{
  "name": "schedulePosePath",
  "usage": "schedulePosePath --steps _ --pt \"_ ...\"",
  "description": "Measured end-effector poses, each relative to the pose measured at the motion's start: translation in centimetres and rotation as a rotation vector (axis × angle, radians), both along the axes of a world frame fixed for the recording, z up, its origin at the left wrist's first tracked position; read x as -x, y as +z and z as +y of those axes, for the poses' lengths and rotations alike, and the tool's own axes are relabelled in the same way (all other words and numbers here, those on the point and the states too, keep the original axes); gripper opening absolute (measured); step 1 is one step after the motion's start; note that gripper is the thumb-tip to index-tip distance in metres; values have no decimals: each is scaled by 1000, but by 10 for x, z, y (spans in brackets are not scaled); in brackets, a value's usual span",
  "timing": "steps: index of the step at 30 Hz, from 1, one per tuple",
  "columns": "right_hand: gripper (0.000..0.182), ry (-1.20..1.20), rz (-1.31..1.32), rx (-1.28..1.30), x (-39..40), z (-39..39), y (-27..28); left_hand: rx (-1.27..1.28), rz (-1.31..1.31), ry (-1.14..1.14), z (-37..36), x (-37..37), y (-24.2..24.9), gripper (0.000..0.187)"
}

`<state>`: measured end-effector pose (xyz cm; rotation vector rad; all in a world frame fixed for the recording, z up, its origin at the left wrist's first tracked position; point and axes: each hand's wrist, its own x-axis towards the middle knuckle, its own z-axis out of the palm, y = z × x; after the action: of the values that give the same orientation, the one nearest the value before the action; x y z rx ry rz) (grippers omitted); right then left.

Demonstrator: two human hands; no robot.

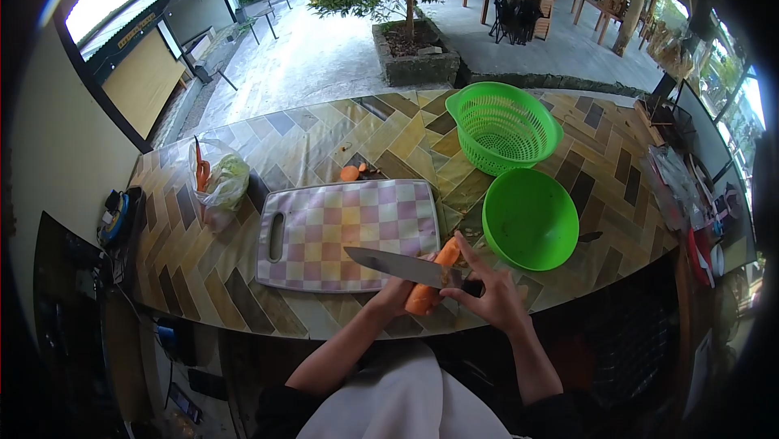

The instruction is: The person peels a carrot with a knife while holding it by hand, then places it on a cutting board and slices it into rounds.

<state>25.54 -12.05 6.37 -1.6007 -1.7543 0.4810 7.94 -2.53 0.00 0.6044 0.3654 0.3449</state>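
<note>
Left hand [395,296]: grasping carrot [422,299]. Right hand [497,299]: gripping knife [391,264], blade across carrot. Nearby: chequered board [349,216], green bowl [531,220]; colander [503,129] just beyond.

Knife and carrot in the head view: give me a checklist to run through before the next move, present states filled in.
1. Carrot held: ok, in the left hand.
2. Knife held: ok, the right hand has its handle end, the blade pointing left across the carrot.
3. Fingers clear of the cutting edge: cannot tell, hands and blade overlap.
4. Carrot resting on the board: not ok, it is held up by the near right corner.
5. Bowl close by: ok, just beyond the right hand.
</note>
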Motion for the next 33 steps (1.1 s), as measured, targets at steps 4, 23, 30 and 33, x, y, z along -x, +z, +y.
schedulePosePath --steps 4,23,30,33 --pt "94 -79 141 84 -2 2 11 -138 -55 9 3 -2 1 39" --pt "91 -89 211 98 1 -5 14 -60 -89 -80 1 3 -2 38" --pt "90 -43 195 -15 -1 -3 6 -48 -138 -87 0 2 6 39" --pt "90 -51 274 -36 -5 2 -4 -109 -155 -116 5 1 10 39"
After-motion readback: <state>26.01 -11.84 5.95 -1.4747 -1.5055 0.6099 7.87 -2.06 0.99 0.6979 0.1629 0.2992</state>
